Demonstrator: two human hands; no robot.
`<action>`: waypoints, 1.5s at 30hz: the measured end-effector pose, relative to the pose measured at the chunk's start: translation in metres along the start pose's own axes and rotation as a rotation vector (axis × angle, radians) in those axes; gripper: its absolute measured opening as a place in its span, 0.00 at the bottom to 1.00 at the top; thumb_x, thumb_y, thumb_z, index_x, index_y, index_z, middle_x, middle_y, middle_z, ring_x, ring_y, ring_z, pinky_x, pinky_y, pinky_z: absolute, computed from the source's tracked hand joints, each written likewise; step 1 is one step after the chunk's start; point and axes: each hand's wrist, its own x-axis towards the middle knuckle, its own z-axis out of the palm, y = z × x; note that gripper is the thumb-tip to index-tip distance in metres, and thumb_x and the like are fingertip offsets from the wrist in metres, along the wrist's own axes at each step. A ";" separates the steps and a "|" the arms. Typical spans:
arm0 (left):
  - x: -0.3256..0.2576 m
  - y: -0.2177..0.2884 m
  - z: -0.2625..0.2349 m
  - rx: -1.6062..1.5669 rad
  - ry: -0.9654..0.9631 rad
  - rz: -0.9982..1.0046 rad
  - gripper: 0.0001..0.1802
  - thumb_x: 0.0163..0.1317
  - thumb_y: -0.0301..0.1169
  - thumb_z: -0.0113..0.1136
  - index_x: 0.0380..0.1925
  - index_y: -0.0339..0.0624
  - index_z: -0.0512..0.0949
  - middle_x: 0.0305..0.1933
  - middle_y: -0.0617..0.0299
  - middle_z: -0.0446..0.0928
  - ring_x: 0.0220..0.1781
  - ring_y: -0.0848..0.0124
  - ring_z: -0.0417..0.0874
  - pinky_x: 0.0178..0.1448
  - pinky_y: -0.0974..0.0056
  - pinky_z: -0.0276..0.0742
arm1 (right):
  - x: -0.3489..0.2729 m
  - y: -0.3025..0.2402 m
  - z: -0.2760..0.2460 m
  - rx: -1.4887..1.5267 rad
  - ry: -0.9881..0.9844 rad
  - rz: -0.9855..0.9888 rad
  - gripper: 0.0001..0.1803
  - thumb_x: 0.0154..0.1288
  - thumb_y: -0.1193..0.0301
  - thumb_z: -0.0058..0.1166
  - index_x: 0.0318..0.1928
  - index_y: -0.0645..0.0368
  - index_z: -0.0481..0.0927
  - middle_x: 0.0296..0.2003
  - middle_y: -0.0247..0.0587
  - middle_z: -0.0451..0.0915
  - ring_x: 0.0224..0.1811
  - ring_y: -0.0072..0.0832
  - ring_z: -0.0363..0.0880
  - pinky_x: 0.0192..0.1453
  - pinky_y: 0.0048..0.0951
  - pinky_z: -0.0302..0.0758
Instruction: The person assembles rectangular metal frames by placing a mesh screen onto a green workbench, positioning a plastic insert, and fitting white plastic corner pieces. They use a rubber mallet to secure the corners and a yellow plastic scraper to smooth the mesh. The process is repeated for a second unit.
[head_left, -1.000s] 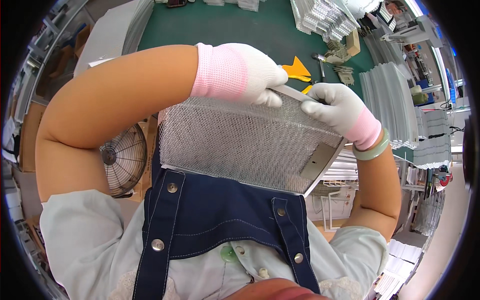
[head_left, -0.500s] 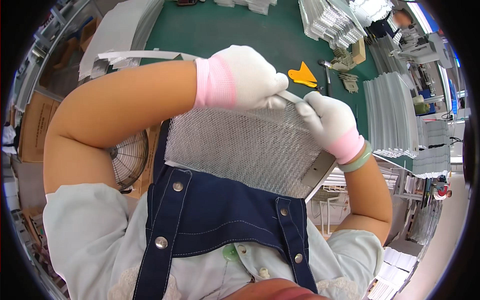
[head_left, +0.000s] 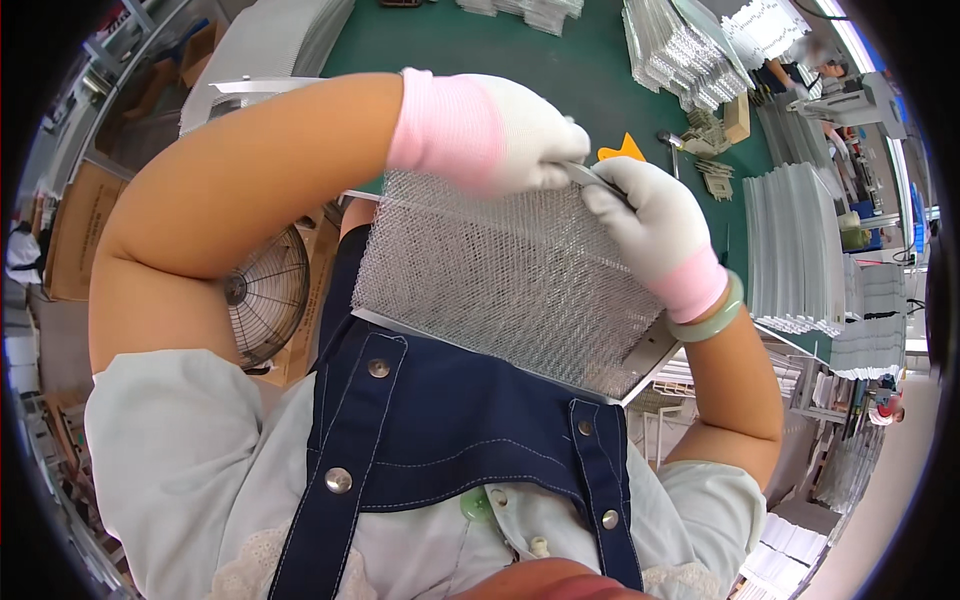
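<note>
Flat rectangular metal mesh filter panel (head_left: pixel 510 290), silvery expanded-metal weave, fine diamond texture, thin smooth metal frame along its near and right edges, held tilted up against the chest above a dark blue denim apron bib (head_left: pixel 450 430) with round metal snaps. Left hand (head_left: pixel 500 135) in white knit glove with pink ribbed cuff, fingers curled shut and pinched on the panel's top edge at about 12 o'clock. Right hand (head_left: pixel 655 225) in matching glove, fingers closed on the same top edge just at 1 o'clock, touching the left fingertips; a thin grey metal strip (head_left: pixel 590 178) of the rim shows between the two grips. Pale green smooth bangle (head_left: pixel 712 315) on right wrist. Panel body hangs from the fingers toward 6 o'clock. Green matte table surface (head_left: pixel 520 60) beyond at 12; stacks of shiny corrugated mesh sheets (head_left: pixel 790 250) at 3; small orange plastic piece (head_left: pixel 622 150) just behind the hands; round wire-guard fan (head_left: pixel 262 295) at 9.
</note>
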 end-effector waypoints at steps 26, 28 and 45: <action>-0.057 -0.040 0.003 0.006 -0.237 -0.362 0.13 0.71 0.37 0.50 0.41 0.38 0.78 0.35 0.51 0.79 0.42 0.56 0.82 0.49 0.56 0.77 | 0.006 0.020 0.034 -0.212 0.035 -0.074 0.15 0.70 0.59 0.54 0.36 0.60 0.81 0.26 0.47 0.79 0.31 0.45 0.80 0.37 0.39 0.75; -0.067 -0.040 -0.006 -0.181 -0.283 -0.373 0.15 0.70 0.38 0.51 0.42 0.37 0.78 0.34 0.51 0.79 0.42 0.55 0.81 0.49 0.57 0.77 | 0.007 0.018 0.033 -0.086 -0.068 -0.036 0.16 0.71 0.59 0.53 0.35 0.59 0.80 0.25 0.48 0.79 0.31 0.45 0.80 0.37 0.40 0.75; -0.127 0.033 0.077 -0.684 -0.281 -0.534 0.29 0.68 0.51 0.54 0.51 0.33 0.79 0.43 0.43 0.83 0.51 0.56 0.84 0.59 0.57 0.76 | -0.042 0.077 -0.013 0.388 0.131 0.476 0.14 0.76 0.64 0.51 0.41 0.64 0.79 0.26 0.23 0.70 0.29 0.12 0.64 0.33 0.18 0.64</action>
